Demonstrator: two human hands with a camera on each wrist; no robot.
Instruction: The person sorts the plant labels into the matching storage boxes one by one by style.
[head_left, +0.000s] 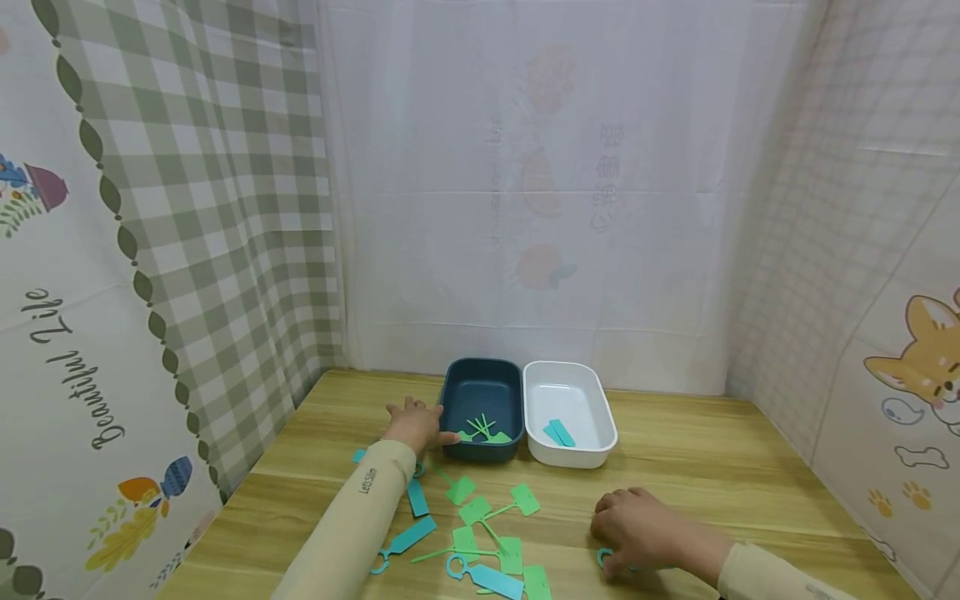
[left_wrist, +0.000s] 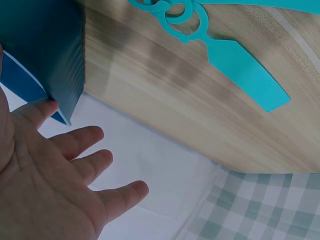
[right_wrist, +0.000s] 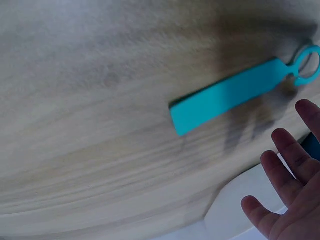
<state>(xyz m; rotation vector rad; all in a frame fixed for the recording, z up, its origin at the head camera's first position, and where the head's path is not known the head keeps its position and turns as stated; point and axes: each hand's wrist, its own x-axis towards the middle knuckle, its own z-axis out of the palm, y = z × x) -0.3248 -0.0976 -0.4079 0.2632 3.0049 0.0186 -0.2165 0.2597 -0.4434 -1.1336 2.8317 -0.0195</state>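
My left hand [head_left: 415, 425] is at the near left corner of a dark blue bin [head_left: 480, 368], its fingers spread. In the left wrist view one fingertip [left_wrist: 49, 106] meets the bin's rim, and no tag shows in the palm. Several green tags [head_left: 497, 438] lie inside that bin. On the right, my right hand [head_left: 637, 529] hovers low over a light blue ring-ended tag [right_wrist: 225, 97] on the table. Its fingers [right_wrist: 287, 145] are extended and apart beside the ring in the right wrist view; the thumb is out of that frame.
A white bin [head_left: 573, 457] holding light blue tags [head_left: 559, 432] stands against the dark blue bin's right side. Loose green tags [head_left: 510, 554] and blue ring-ended tags [head_left: 412, 536] are scattered on the wooden table [head_left: 712, 442] between my arms. Cloth curtains [head_left: 450, 208] surround the table.
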